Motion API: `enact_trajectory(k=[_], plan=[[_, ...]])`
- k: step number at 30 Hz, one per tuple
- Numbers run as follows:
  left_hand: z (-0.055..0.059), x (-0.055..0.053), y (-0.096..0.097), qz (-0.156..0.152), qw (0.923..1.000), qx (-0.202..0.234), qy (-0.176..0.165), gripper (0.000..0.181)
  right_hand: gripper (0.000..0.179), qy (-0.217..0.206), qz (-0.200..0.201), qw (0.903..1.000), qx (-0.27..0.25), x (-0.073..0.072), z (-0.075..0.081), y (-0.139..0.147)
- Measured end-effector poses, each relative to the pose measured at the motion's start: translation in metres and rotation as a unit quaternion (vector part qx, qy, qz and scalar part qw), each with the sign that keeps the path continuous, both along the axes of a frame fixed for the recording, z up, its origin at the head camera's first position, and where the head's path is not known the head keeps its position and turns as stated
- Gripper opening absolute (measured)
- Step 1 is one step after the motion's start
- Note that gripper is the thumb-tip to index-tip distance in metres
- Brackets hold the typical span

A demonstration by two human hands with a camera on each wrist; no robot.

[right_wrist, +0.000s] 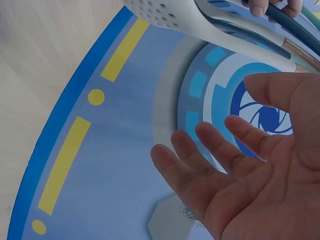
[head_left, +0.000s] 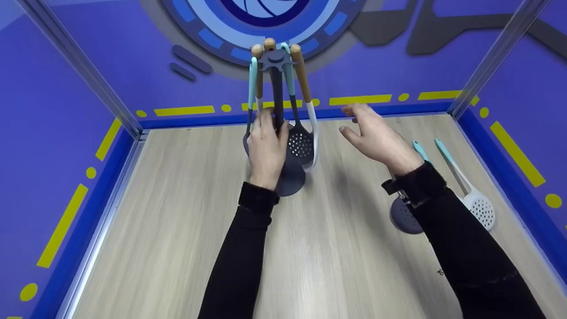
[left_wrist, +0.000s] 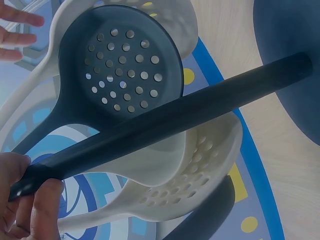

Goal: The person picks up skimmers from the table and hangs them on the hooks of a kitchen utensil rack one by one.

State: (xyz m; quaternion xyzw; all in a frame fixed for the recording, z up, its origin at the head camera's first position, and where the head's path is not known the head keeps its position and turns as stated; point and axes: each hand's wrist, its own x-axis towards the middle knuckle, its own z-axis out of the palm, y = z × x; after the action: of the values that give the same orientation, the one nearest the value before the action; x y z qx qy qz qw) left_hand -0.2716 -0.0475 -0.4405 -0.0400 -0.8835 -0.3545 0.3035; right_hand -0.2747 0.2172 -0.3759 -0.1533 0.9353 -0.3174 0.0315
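A dark utensil stand [head_left: 290, 180] stands near the back wall, with wooden and turquoise handles hanging from its top hooks. My left hand [head_left: 267, 148] grips its upright pole [left_wrist: 175, 115], fingers curled round it as the left wrist view shows. Beside the pole hang a dark skimmer [head_left: 300, 141] with round holes and a white-headed utensil [head_left: 315, 133] with a wooden handle. Another pale perforated head [left_wrist: 175, 195] shows behind the pole in the left wrist view. My right hand [head_left: 380, 138] hovers right of the stand, holding nothing, its fingers apart and slightly bent [right_wrist: 185, 175].
On the table's right side lie a dark perforated utensil [head_left: 405, 217], partly under my right forearm, and a white skimmer [head_left: 482, 207] with a turquoise handle. Blue patterned walls [head_left: 177, 95] with metal corner posts [head_left: 86, 62] enclose the wooden table [head_left: 177, 212].
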Motion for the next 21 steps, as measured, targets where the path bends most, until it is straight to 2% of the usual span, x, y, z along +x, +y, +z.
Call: enact_trajectory(k=[10, 21], plan=[[0.001, 0.000, 0.000, -0.002, 1.0000, 0.001, -0.008, 0.040, 0.057, -0.020, -0.015, 0.9996, 0.010, -0.002, -0.010, 0.015], [0.000, -0.001, -0.001, 0.003, 0.9999, -0.007, 0.008, 0.040, 0.062, -0.052, -0.037, 0.9979, -0.008, -0.003, -0.026, 0.034]])
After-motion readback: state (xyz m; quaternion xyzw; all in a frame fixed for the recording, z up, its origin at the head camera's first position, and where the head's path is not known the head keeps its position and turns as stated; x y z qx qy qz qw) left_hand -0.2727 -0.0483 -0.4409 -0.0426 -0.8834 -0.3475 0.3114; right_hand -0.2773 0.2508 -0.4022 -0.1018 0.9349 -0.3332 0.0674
